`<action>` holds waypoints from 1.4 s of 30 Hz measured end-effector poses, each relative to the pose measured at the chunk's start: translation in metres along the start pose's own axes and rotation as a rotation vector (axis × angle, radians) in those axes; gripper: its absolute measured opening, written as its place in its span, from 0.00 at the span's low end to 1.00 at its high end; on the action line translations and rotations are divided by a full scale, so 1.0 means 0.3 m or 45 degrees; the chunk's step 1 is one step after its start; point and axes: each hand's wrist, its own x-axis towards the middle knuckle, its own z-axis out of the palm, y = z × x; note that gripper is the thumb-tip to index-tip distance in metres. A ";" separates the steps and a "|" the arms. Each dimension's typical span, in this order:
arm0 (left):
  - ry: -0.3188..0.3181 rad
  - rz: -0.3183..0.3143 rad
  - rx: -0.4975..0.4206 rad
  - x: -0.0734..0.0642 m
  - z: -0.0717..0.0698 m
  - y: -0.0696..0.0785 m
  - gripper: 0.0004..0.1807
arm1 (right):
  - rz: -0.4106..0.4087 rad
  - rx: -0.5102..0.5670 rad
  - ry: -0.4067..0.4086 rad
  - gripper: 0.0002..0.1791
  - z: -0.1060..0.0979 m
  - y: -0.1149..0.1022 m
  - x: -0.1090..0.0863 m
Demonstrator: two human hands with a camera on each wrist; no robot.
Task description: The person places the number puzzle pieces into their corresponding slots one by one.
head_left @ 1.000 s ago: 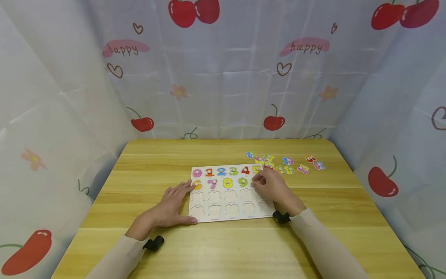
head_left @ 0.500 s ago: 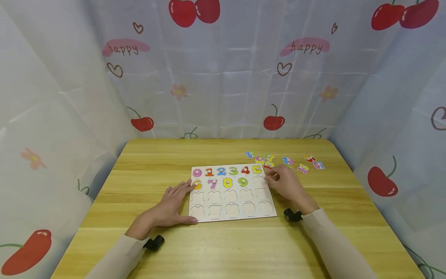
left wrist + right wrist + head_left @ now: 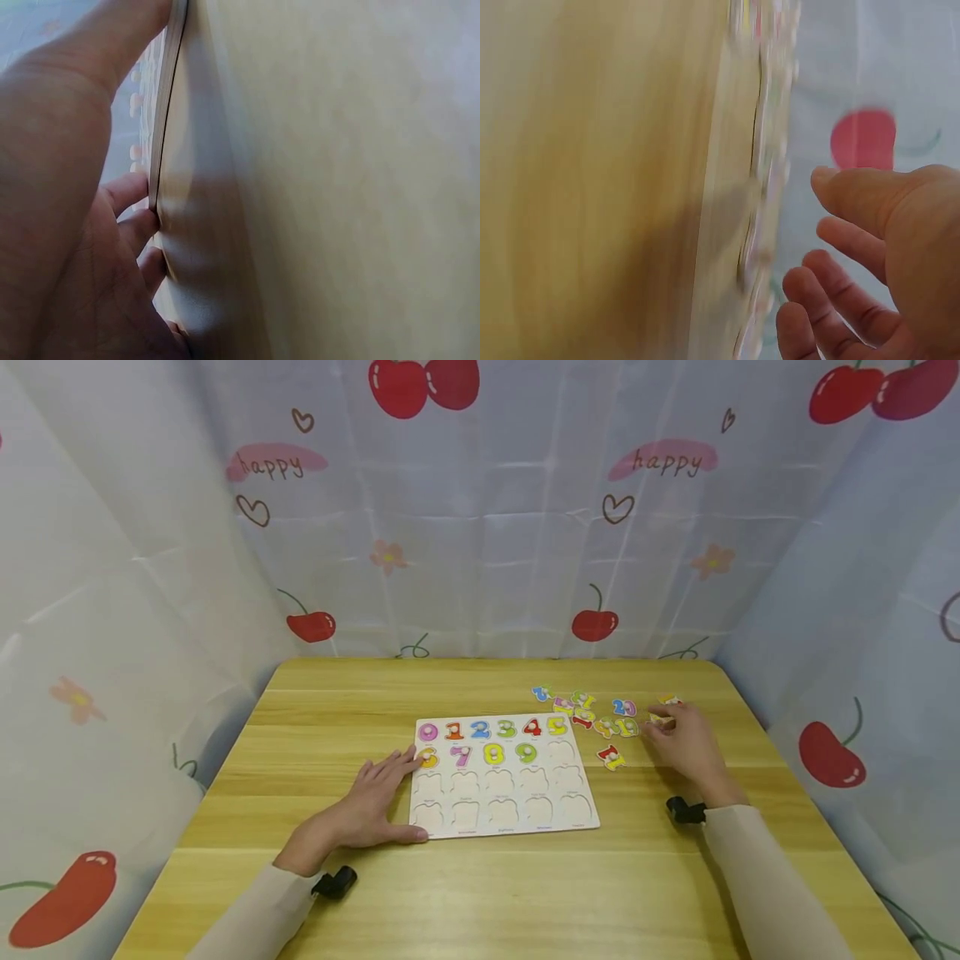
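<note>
A white number puzzle board (image 3: 480, 818) lies on the table, with knobbed pieces 0 to 9 in its upper two rows and bare recesses below. My left hand (image 3: 367, 806) lies spread along the board's left edge, thumb at the near corner, fingertips on the rim; in the left wrist view its fingers (image 3: 135, 229) touch the board's side. Over the loose pieces at right hovers my right hand (image 3: 693, 752), partly covering a yellowish piece (image 3: 660, 720). Its thumb and fingers (image 3: 851, 240) are apart in the right wrist view, with nothing between them.
A red 11 piece (image 3: 611, 757) lies right of the board. Behind it are scattered more loose number pieces, among them a blue-and-pink 20 (image 3: 624, 707) and a green-yellow piece (image 3: 582, 699). A cherry-printed curtain (image 3: 480, 568) surrounds the wooden table (image 3: 480, 902).
My right hand has moved rightward from the board to the farther loose pieces, uncovering the board's right side and the red 11 piece. The left hand stays at the board's edge.
</note>
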 end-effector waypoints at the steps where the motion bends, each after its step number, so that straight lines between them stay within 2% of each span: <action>1: -0.001 0.001 0.000 0.000 0.001 0.001 0.68 | 0.013 -0.001 0.002 0.26 -0.014 0.025 0.001; 6: -0.007 -0.018 0.013 0.001 0.001 -0.002 0.69 | 0.039 -0.021 0.006 0.33 -0.066 0.124 0.009; 10: -0.009 -0.026 0.010 0.001 0.002 -0.005 0.69 | 0.039 -0.068 -0.053 0.39 -0.090 0.158 0.008; 13: -0.012 -0.028 0.001 0.002 0.005 -0.005 0.69 | 0.032 -0.102 -0.084 0.36 -0.099 0.166 0.006; 18: -0.011 -0.023 -0.005 0.000 0.008 -0.005 0.69 | 0.028 -0.108 -0.063 0.22 -0.096 0.175 0.007; 21: -0.011 -0.023 -0.004 -0.001 0.009 -0.004 0.69 | 0.073 -0.094 -0.043 0.17 -0.093 0.181 0.005; 25: -0.012 -0.023 0.004 -0.001 0.006 -0.002 0.68 | 0.169 -0.089 -0.012 0.18 -0.093 0.185 -0.002; 31: -0.014 -0.024 0.012 0.002 0.004 -0.005 0.69 | 0.257 -0.083 0.012 0.19 -0.099 0.175 -0.011; 36: -0.019 -0.028 0.016 0.003 0.005 -0.006 0.69 | 0.195 -0.093 0.074 0.18 -0.092 0.146 -0.022; 42: -0.015 -0.025 0.014 0.004 0.006 -0.006 0.68 | 0.080 -0.025 0.082 0.15 -0.082 0.043 -0.022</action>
